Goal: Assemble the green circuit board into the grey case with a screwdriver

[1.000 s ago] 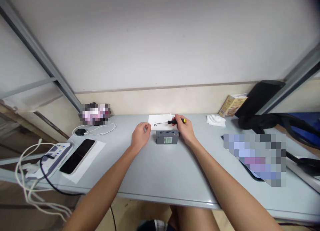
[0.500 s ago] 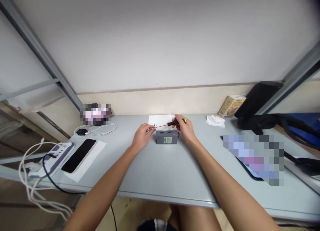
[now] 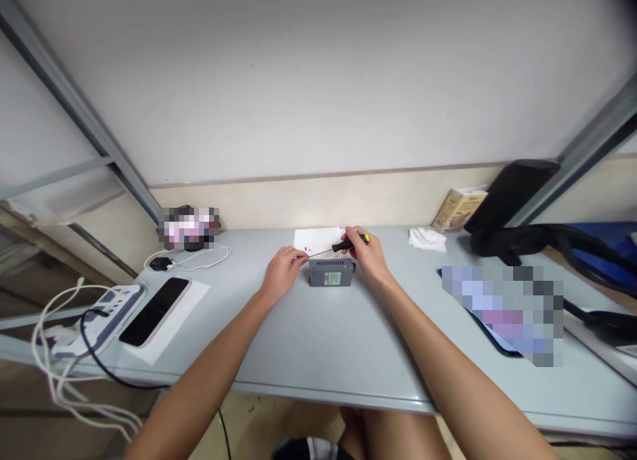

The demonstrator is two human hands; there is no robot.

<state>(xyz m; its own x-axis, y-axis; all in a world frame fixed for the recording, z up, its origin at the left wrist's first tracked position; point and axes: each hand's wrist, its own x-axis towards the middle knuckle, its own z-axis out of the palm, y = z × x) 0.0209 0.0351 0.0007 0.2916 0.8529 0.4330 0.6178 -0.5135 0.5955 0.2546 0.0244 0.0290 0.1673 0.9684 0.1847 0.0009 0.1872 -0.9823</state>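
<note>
A black-and-yellow screwdriver (image 3: 343, 245) is gripped in my right hand (image 3: 368, 255), its thin shaft pointing left above a grey metal box. My left hand (image 3: 286, 271) has its thumb and fingertips pinched together at the screwdriver's tip. Whatever lies between those fingertips is too small to make out. The grey box (image 3: 318, 278) stands on its long side between my hands, with vent slots along its top and a pale label on its front. Behind it lies a white sheet of paper (image 3: 317, 237) with a few tiny dark pieces on it.
On the left of the desk (image 3: 318, 354) are a phone (image 3: 155, 312) on paper, a power strip (image 3: 107, 317) with cables, and a black charger (image 3: 160, 264). To the right lie crumpled tissue (image 3: 426, 239), a yellow carton (image 3: 458, 211) and a blurred-out flat device (image 3: 490, 324).
Both hands hold nearly the same pose at the screwdriver's tip. The whole view has shifted slightly, and the screwdriver is almost unmoved.
</note>
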